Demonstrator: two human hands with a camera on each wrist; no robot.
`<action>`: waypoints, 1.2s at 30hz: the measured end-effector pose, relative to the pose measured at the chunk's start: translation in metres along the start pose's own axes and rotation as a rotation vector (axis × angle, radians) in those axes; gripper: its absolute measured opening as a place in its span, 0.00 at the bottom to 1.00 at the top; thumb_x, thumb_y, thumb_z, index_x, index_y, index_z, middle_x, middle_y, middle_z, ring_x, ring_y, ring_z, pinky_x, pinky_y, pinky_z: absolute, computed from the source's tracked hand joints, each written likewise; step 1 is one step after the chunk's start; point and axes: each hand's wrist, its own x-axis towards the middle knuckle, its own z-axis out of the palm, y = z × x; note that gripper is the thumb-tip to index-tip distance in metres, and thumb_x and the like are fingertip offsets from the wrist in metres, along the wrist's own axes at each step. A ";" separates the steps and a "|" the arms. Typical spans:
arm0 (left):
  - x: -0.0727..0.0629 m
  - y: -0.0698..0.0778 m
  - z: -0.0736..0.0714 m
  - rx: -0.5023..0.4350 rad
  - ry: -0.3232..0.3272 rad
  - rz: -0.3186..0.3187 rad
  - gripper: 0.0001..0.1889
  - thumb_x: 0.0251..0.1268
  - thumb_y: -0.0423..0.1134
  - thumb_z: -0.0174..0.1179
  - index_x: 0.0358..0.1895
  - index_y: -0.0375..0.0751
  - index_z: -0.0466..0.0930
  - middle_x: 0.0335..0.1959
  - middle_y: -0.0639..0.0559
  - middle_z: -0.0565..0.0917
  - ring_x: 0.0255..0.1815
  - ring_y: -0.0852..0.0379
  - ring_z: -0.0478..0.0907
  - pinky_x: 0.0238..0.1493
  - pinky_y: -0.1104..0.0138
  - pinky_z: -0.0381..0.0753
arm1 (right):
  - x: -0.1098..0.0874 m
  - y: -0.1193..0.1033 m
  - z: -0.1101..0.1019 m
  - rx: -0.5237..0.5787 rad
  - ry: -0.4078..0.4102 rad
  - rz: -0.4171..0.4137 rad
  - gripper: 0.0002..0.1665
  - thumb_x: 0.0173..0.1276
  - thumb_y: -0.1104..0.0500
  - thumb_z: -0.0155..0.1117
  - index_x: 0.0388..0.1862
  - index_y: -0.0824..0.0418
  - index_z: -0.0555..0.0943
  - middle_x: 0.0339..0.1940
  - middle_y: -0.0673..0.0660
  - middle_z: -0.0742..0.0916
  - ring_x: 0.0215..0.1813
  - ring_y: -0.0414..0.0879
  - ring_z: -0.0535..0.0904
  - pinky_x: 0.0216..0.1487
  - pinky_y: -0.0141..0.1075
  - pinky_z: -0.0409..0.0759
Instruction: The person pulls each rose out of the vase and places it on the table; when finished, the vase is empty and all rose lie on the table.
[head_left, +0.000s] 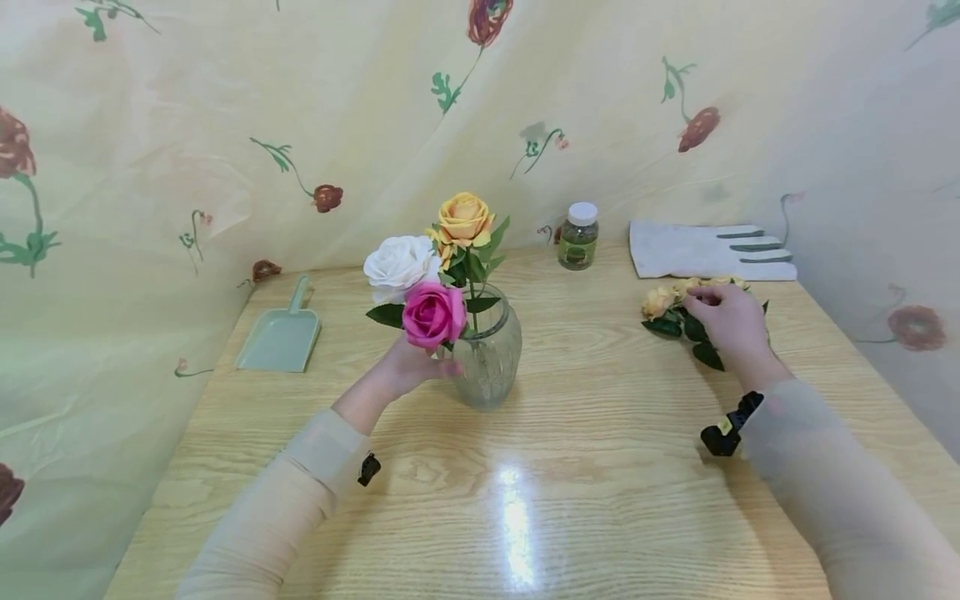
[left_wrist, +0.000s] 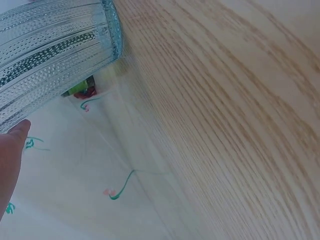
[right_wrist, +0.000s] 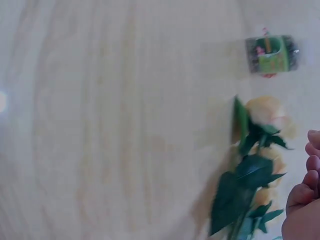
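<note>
A ribbed clear glass vase (head_left: 487,367) stands upright on the table with a magenta rose (head_left: 433,315), a white rose (head_left: 402,267) and a yellow rose (head_left: 463,220) in it. My left hand (head_left: 405,365) holds the vase's left side, thumb in front, other fingers mostly hidden behind roses and glass. In the left wrist view, a fingertip meets the ribbed wall. On the right, my right hand (head_left: 729,323) is over a bunch of peach roses (head_left: 660,302) with dark green leaves. Its fingers are bent at the blossoms; I cannot tell whether they pinch any.
A pale green dustpan (head_left: 281,340) lies at the left. Toward the back stand a small jar (head_left: 578,242) with a white lid and, farther right, a flat white glove (head_left: 697,250). Flower-patterned cloth (head_left: 360,108) hangs behind the wooden table (head_left: 600,467).
</note>
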 end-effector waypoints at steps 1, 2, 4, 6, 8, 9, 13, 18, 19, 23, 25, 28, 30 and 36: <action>0.000 0.000 0.000 0.012 0.006 -0.001 0.60 0.27 0.72 0.65 0.65 0.32 0.60 0.62 0.37 0.68 0.66 0.44 0.62 0.66 0.52 0.61 | 0.000 -0.004 -0.001 0.014 -0.008 0.007 0.32 0.70 0.42 0.50 0.58 0.65 0.75 0.48 0.65 0.79 0.45 0.56 0.71 0.38 0.44 0.71; 0.000 0.000 0.000 0.018 0.011 -0.004 0.60 0.26 0.72 0.65 0.65 0.33 0.60 0.63 0.38 0.67 0.66 0.44 0.62 0.65 0.52 0.61 | -0.001 -0.007 -0.002 0.028 -0.016 0.015 0.34 0.69 0.40 0.49 0.59 0.65 0.74 0.49 0.65 0.78 0.46 0.56 0.71 0.38 0.44 0.71; -0.001 0.002 0.000 0.024 0.017 -0.019 0.60 0.27 0.70 0.66 0.66 0.34 0.59 0.63 0.38 0.66 0.67 0.44 0.61 0.66 0.51 0.60 | -0.001 -0.016 -0.004 0.061 -0.023 0.014 0.37 0.68 0.36 0.49 0.60 0.64 0.73 0.50 0.64 0.77 0.46 0.56 0.70 0.38 0.44 0.70; -0.001 0.002 -0.001 0.026 0.022 -0.026 0.59 0.29 0.68 0.67 0.67 0.35 0.57 0.64 0.38 0.65 0.67 0.44 0.59 0.66 0.51 0.59 | -0.002 -0.026 -0.005 0.097 -0.031 0.016 0.40 0.65 0.33 0.49 0.62 0.62 0.73 0.52 0.63 0.76 0.49 0.54 0.70 0.39 0.42 0.70; -0.001 0.003 -0.001 0.016 0.022 -0.029 0.58 0.31 0.66 0.68 0.67 0.35 0.57 0.64 0.38 0.64 0.67 0.43 0.59 0.66 0.50 0.58 | -0.003 -0.036 -0.006 0.141 -0.045 0.000 0.41 0.64 0.32 0.50 0.62 0.61 0.72 0.53 0.61 0.76 0.49 0.52 0.70 0.40 0.41 0.70; -0.002 0.003 -0.001 0.014 0.022 -0.031 0.57 0.31 0.66 0.68 0.67 0.35 0.57 0.64 0.38 0.64 0.67 0.43 0.59 0.66 0.50 0.58 | -0.003 -0.042 -0.006 0.161 -0.053 -0.009 0.41 0.64 0.32 0.50 0.62 0.61 0.72 0.53 0.60 0.76 0.50 0.51 0.70 0.41 0.40 0.70; -0.002 0.002 -0.002 0.007 0.025 -0.040 0.54 0.34 0.60 0.71 0.66 0.36 0.58 0.63 0.39 0.65 0.66 0.45 0.60 0.66 0.52 0.59 | -0.007 -0.067 -0.006 0.250 -0.088 -0.043 0.38 0.64 0.34 0.53 0.63 0.60 0.72 0.53 0.56 0.77 0.50 0.46 0.70 0.46 0.40 0.72; -0.001 0.003 -0.001 -0.010 0.025 -0.053 0.46 0.42 0.45 0.74 0.66 0.36 0.58 0.63 0.40 0.65 0.67 0.46 0.60 0.66 0.53 0.60 | -0.014 -0.100 -0.005 0.345 -0.132 -0.071 0.37 0.62 0.36 0.57 0.61 0.59 0.74 0.51 0.53 0.78 0.51 0.43 0.70 0.49 0.37 0.71; -0.001 0.003 -0.001 -0.010 0.024 -0.052 0.46 0.42 0.45 0.73 0.66 0.36 0.59 0.63 0.40 0.65 0.67 0.46 0.60 0.66 0.53 0.61 | -0.016 -0.106 -0.005 0.355 -0.143 -0.078 0.37 0.62 0.36 0.58 0.60 0.59 0.75 0.52 0.52 0.79 0.52 0.43 0.71 0.49 0.37 0.71; 0.000 0.003 -0.001 0.000 0.013 -0.042 0.50 0.37 0.58 0.70 0.65 0.36 0.59 0.63 0.40 0.65 0.67 0.46 0.60 0.65 0.53 0.62 | -0.023 -0.128 -0.006 0.362 -0.180 -0.112 0.35 0.62 0.36 0.59 0.59 0.57 0.76 0.53 0.52 0.80 0.54 0.43 0.73 0.51 0.38 0.73; 0.000 0.002 0.000 0.002 0.012 -0.035 0.54 0.33 0.64 0.68 0.65 0.36 0.59 0.63 0.40 0.65 0.67 0.46 0.60 0.65 0.52 0.62 | -0.026 -0.138 -0.005 0.385 -0.206 -0.132 0.33 0.62 0.38 0.59 0.59 0.58 0.76 0.53 0.53 0.81 0.54 0.43 0.73 0.53 0.40 0.73; 0.000 0.001 0.000 -0.001 0.015 -0.034 0.58 0.29 0.68 0.67 0.66 0.36 0.58 0.64 0.40 0.64 0.68 0.46 0.59 0.66 0.52 0.61 | -0.030 -0.151 -0.004 0.410 -0.237 -0.166 0.31 0.63 0.40 0.60 0.57 0.59 0.77 0.52 0.54 0.81 0.53 0.43 0.74 0.54 0.42 0.73; 0.000 0.000 0.000 -0.013 0.016 -0.033 0.59 0.29 0.69 0.67 0.67 0.36 0.57 0.65 0.40 0.64 0.68 0.46 0.58 0.66 0.52 0.59 | -0.033 -0.160 -0.002 0.416 -0.256 -0.187 0.29 0.64 0.42 0.61 0.56 0.59 0.78 0.52 0.54 0.82 0.53 0.43 0.74 0.54 0.41 0.73; -0.001 -0.001 0.000 -0.045 0.025 -0.026 0.60 0.28 0.69 0.68 0.67 0.36 0.56 0.65 0.40 0.63 0.67 0.46 0.59 0.66 0.52 0.59 | -0.040 -0.185 0.005 0.464 -0.285 -0.244 0.23 0.65 0.48 0.63 0.54 0.59 0.80 0.49 0.52 0.84 0.50 0.42 0.76 0.47 0.36 0.74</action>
